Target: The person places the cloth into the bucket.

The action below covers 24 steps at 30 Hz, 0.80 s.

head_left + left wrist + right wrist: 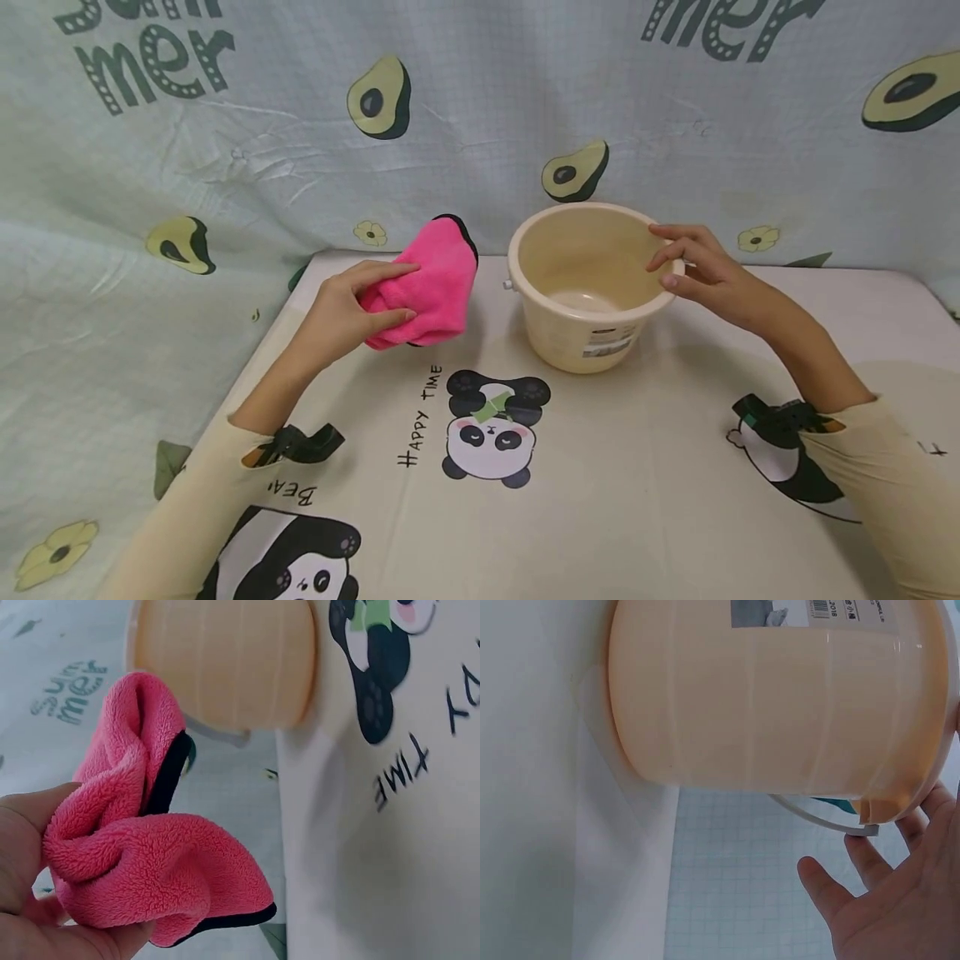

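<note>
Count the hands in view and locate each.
2. In the head view, the left hand grips the pink cloth left of the bucket; the right hand touches the right side of its rim. No others show.

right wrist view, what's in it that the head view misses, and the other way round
Only the right wrist view shows the curved grey handle. Only the head view shows the left hand holding the pink cloth, and the panda prints on the table. Both share the bucket, its label and the right hand.
</note>
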Each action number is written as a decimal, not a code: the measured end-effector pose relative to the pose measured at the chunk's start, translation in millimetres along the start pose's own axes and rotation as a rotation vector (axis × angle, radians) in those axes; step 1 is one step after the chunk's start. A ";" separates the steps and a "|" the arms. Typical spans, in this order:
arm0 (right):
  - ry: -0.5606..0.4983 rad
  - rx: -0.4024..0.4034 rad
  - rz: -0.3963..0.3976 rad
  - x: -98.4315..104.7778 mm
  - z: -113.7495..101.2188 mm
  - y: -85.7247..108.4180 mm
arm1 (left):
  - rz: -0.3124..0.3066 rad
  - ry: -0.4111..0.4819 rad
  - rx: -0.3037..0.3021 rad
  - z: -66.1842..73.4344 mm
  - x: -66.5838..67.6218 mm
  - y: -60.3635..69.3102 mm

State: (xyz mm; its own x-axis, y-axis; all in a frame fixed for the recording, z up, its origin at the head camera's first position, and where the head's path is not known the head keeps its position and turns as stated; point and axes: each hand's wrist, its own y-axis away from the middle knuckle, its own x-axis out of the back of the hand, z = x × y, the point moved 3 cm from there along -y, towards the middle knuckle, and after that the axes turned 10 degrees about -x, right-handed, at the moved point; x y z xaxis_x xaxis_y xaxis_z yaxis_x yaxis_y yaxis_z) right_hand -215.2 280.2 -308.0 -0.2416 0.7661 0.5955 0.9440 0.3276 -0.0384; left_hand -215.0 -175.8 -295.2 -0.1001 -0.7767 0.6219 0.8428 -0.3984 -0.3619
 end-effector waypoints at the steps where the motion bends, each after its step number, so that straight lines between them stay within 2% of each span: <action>1: 0.000 0.000 0.000 0.0 -0.2 0.0 | 0.009 -0.002 -0.017 4.5 0.4 1.6; 5: 0.007 0.005 0.005 0.1 0.5 -0.4 | 0.038 -0.005 -0.091 16.6 0.9 7.8; 8: 0.010 0.005 0.011 -0.7 0.7 -0.9 | 0.057 -0.003 -0.119 21.9 1.9 12.9; 13: 0.015 0.019 0.010 -1.2 2.1 -0.3 | 0.079 -0.003 -0.124 27.5 2.2 17.0; 20: 0.029 0.048 -0.010 -2.0 -0.3 -0.2 | 0.072 0.035 -0.146 37.7 -2.4 15.7; 24: 0.018 0.034 -0.010 -1.6 -1.2 0.8 | 0.061 0.140 -0.099 47.2 -3.4 13.5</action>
State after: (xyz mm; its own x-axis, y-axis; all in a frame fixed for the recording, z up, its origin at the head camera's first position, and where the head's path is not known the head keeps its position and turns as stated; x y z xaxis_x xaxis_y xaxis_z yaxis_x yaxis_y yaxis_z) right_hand -213.8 278.5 -308.1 -0.2465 0.7527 0.6104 0.9333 0.3541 -0.0598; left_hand -178.2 -155.5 -269.4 -0.1287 -0.8587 0.4961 0.7942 -0.3888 -0.4669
